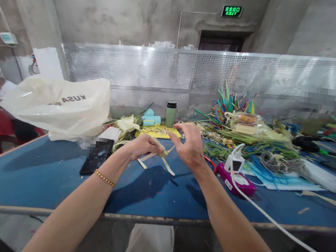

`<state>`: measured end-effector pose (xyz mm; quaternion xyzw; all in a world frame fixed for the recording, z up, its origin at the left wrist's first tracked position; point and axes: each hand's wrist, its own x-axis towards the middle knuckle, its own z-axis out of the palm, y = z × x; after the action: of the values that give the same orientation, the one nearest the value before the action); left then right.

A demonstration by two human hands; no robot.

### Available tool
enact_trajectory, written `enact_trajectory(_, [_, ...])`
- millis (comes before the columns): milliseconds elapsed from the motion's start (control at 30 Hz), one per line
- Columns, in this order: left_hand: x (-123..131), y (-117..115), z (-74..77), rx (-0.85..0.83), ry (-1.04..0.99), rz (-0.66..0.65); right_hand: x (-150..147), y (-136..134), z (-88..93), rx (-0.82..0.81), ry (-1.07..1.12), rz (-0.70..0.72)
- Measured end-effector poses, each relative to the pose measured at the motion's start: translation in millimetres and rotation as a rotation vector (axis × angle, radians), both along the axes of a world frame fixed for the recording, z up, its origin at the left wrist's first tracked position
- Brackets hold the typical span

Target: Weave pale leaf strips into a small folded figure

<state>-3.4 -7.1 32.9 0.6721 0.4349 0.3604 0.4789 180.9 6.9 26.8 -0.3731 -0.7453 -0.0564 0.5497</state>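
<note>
My left hand (142,145), with a gold bracelet on the wrist, is closed on a small bundle of pale yellow leaf strips (159,158) held just above the blue table (54,177). Loose ends of the strips hang down and to the right. My right hand (188,145) hovers right beside the strips with fingers spread and curled, its fingertips close to the bundle's top; it holds nothing that I can see.
A black phone (96,157) lies left of my hands. A white plastic bag (60,104), a green tumbler (170,114), a yellow sheet (156,131), a pink device with white cable (235,179), and piles of colourful strips (248,133) crowd the back. A person sits at far left.
</note>
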Motion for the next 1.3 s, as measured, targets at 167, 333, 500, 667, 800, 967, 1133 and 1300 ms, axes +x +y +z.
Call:
enact_trajectory(167, [4,-3,-0.9,0.000,0.063,-0.014,-6,-3,-3.2,-0.066,-0.366,0.133])
enact_trajectory(333, [4,-5,-0.6,-0.004,0.117,-0.091,-9,-1,-1.6,-0.191,-0.188,0.278])
enact_trajectory(500, [5,-10,3.6,-0.017,0.073,-0.111,-9,-3,1.0,-0.261,-0.110,0.338])
enact_trajectory(667, [5,-7,2.0,-0.012,0.023,-0.082,-11,-3,0.0,-0.281,-0.081,0.360])
enact_trajectory(800, [3,-2,-0.6,0.053,0.019,-0.036,-6,3,-0.6,-0.100,0.075,0.110])
enact_trajectory(967, [4,0,-0.6,0.161,-0.006,0.079,3,10,-4.8,-0.390,-0.011,-0.085])
enact_trajectory(1133, [7,-1,-0.2,0.230,-0.026,0.068,-2,6,-7.9,-0.636,0.052,0.173])
enact_trajectory(1300, [6,-1,-0.6,0.158,-0.071,0.051,-5,-3,-3.4,-0.687,0.183,0.330])
